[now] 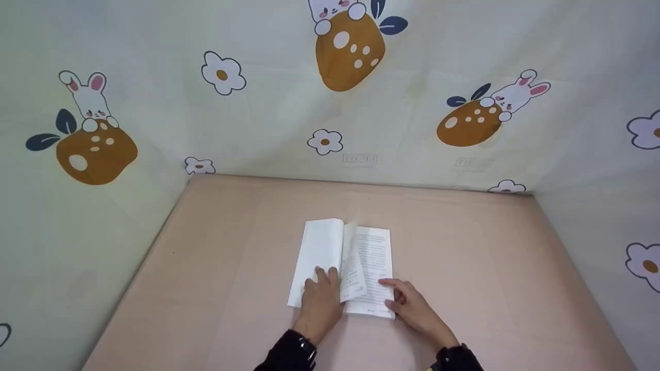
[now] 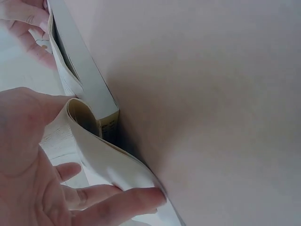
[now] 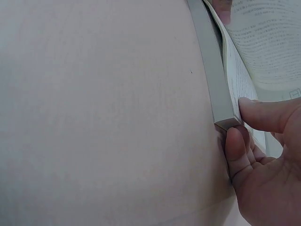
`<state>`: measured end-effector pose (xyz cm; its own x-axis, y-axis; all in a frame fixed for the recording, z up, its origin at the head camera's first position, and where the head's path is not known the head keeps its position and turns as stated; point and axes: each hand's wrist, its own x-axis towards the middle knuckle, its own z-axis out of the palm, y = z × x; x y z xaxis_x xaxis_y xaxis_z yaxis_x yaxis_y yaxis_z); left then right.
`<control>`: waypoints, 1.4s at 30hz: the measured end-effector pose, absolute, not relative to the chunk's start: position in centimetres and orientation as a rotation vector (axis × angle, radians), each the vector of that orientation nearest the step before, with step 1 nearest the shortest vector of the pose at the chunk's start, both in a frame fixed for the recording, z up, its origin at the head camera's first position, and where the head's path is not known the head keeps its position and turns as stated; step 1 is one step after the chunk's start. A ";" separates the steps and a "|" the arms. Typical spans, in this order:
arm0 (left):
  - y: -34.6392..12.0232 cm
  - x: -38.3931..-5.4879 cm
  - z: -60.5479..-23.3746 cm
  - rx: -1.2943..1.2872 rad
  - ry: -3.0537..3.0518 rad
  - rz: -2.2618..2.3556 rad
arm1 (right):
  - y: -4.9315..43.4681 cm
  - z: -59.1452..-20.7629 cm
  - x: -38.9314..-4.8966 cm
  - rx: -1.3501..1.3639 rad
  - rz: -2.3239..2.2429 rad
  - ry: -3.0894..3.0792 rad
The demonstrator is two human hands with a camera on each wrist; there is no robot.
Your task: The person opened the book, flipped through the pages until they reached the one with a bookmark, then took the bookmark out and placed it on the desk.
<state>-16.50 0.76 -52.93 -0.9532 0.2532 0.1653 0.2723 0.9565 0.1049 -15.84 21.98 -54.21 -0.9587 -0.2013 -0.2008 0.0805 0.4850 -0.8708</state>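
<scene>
Head view: here's the book (image 1: 379, 252), lying wide open on the smooth, pinkish-tan tabletop (image 1: 232, 257), white paper left, rows of fine print right, and one thin leaf (image 1: 353, 281) stands curled up near the middle! The left hand (image 1: 320, 301) rests on the left page, fingers apart; the right hand (image 1: 416, 309) has the lower right corner. Glossy black sleeves (image 1: 292, 350) below, and rabbits, fruit and flowers printed on the creased backdrop (image 1: 412, 129).

Left wrist now: the turned pages (image 2: 108, 155) bend into a soft, rounded loop, the left thumb at the fold, the loosely bent fingers against the paper.

Over to the right wrist: a thick, straight-edged page block (image 3: 211, 61), clamped at its squared corner between thumb above and curled fingers beneath.
</scene>
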 end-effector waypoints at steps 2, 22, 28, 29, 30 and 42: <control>0.7 -16.5 -53.0 -0.398 -2.939 -0.248 | 22.0 -54.2 -15.8 -0.085 -1.467 2.450; 0.1 -16.2 -53.3 -0.222 -2.872 -0.522 | 21.9 -54.4 -15.8 -0.103 -1.455 2.494; -0.1 -16.3 -53.2 -0.187 -2.830 -0.599 | 21.8 -54.6 -15.7 -0.057 -1.480 2.476; -0.1 -16.4 -53.1 -0.174 -2.847 -0.616 | 21.8 -54.6 -15.7 -0.047 -1.487 2.470; -0.1 -16.4 -53.0 -0.164 -2.863 -0.627 | 21.8 -54.6 -15.7 -0.031 -1.498 2.459; -0.4 -16.9 -52.4 -0.185 -2.897 -0.642 | 21.8 -54.6 -15.8 -0.027 -1.498 2.455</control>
<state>-16.93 -0.43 -52.45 -0.9781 0.0844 0.1904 0.1570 0.8996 0.4075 -15.77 21.76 -54.56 -0.9648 -0.1521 -0.2143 0.1211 0.4666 -0.8762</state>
